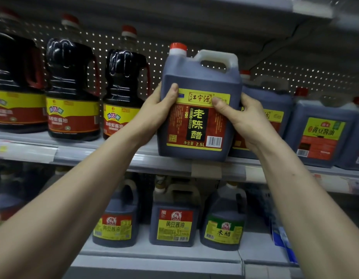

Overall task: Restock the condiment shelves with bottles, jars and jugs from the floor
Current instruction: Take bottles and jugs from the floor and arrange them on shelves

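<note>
I'm holding the 2.5L vinegar jug (pixel 198 109) at the shelf (pixel 90 153) front edge | left hand (pixel 160 111) gripping its 9 o'clock side, right hand (pixel 248 121) its 3 o'clock | judging it full, heavy, slick-walled; handle (pixel 216 56) at 12 o'clock likely the surer hold

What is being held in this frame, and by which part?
Both hands hold the vinegar jug by its sides: left hand on its left edge, right hand on its right, thumbs on the label. The handle is untouched.

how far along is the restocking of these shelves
Done: soy sauce bottles stand on the upper shelf, yellow-label jugs below. In hand: left hand and right hand grip a vinegar jug at its edge. Left: pushing it in; floor stock unseen.
</note>
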